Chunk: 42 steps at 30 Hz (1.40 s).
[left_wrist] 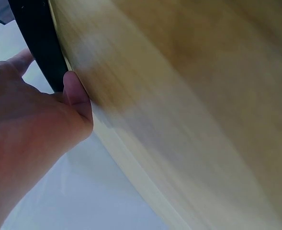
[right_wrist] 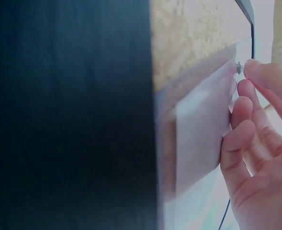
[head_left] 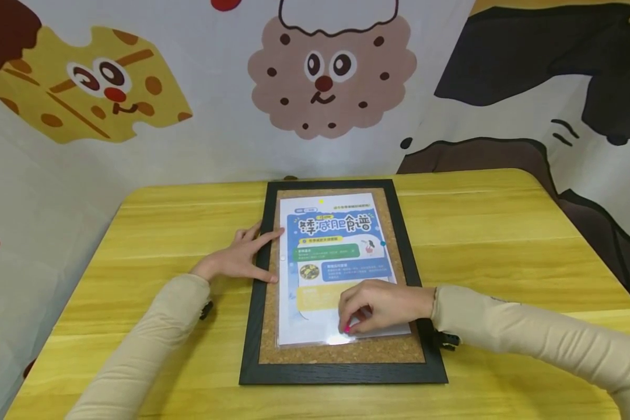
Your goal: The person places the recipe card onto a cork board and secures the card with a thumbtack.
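Note:
A cork board point(head_left: 346, 354) in a black frame point(head_left: 341, 374) lies on the table with a printed sheet point(head_left: 315, 326) in a clear glossy cover on it. Near the sheet's bottom edge, my right hand point(head_left: 380, 304) pinches a pink push pin point(head_left: 347, 329) between thumb and fingers. The pin's thin metal shaft point(right_wrist: 239, 67) shows against the sheet in the right wrist view. With fingers spread, my left hand point(head_left: 236, 256) rests across the frame's left side, thumb and fingertips at the sheet's left edge. In the left wrist view its palm hides part of the frame.
A yellow pin point(head_left: 321, 201) sits at the sheet's top, a teal pin point(head_left: 383, 243) at its right edge and a pale one point(head_left: 282, 258) at its left. The wood-grain table point(head_left: 504, 245) extends around the board. A cartoon-printed cloth point(head_left: 215, 151) hangs behind it.

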Each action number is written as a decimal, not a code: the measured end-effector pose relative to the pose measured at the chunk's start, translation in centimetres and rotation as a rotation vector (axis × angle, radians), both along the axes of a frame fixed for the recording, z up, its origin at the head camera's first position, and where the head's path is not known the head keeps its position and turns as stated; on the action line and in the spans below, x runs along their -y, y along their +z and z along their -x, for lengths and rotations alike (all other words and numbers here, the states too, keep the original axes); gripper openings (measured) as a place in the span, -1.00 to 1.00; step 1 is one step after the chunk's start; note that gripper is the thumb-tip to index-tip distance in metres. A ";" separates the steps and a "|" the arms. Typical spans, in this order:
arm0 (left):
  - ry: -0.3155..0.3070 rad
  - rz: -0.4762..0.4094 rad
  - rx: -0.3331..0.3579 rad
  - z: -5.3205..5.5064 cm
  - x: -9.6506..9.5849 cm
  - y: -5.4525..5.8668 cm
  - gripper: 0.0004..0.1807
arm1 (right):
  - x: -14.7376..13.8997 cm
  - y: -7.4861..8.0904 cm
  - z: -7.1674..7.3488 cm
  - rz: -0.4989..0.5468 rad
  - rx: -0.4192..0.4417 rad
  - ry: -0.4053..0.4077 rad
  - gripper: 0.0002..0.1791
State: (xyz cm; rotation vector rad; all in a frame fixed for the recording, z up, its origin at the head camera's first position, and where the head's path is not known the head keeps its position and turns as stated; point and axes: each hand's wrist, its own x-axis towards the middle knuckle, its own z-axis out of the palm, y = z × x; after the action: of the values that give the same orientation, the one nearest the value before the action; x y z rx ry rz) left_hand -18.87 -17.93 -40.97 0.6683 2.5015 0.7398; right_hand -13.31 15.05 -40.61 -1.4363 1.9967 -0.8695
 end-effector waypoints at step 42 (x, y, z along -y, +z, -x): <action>0.001 0.004 -0.009 0.0 0.0 -0.1 0.15 | 0.2 0.3 -0.2 -0.072 -0.038 -0.025 -0.83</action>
State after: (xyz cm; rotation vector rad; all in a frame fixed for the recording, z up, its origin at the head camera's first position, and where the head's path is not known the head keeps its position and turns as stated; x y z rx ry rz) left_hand -18.91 -17.92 -41.10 0.6704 2.5110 0.7338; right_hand -13.11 14.87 -40.32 -1.4007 2.0567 -0.7776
